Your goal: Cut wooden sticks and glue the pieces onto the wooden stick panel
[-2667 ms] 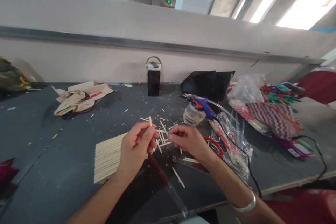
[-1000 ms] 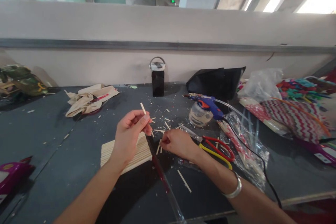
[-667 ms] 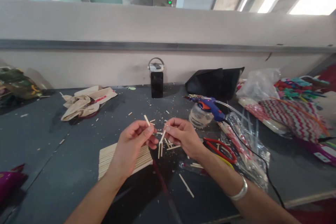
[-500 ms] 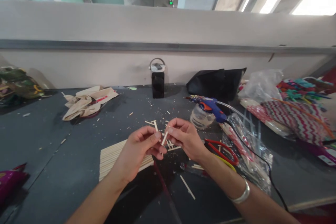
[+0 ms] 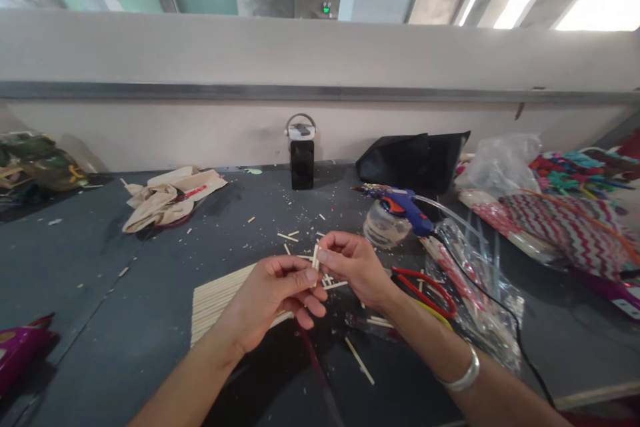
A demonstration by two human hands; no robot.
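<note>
My left hand (image 5: 273, 297) and my right hand (image 5: 353, 268) meet above the dark table (image 5: 115, 293), both pinched on a short pale wooden stick (image 5: 315, 255) held upright between the fingertips. Under my left hand lies a flat mat of pale sticks laid side by side (image 5: 217, 297). Loose cut stick pieces (image 5: 290, 237) are scattered just beyond the hands. One longer stick (image 5: 359, 360) rests on the table near my right wrist, which wears a silver bangle.
Red-and-yellow scissors (image 5: 425, 287) lie right of my right hand. A blue glue gun (image 5: 403, 203) rests on a clear jar, beside plastic packets (image 5: 470, 280). A black phone stand (image 5: 301, 153), crumpled cloth (image 5: 167, 197) and a black bag (image 5: 413, 160) sit farther back.
My right hand dipped to the table beside the scissors, then rose to meet my left. The stick in my left hand came down, and both hands now pinch together.
</note>
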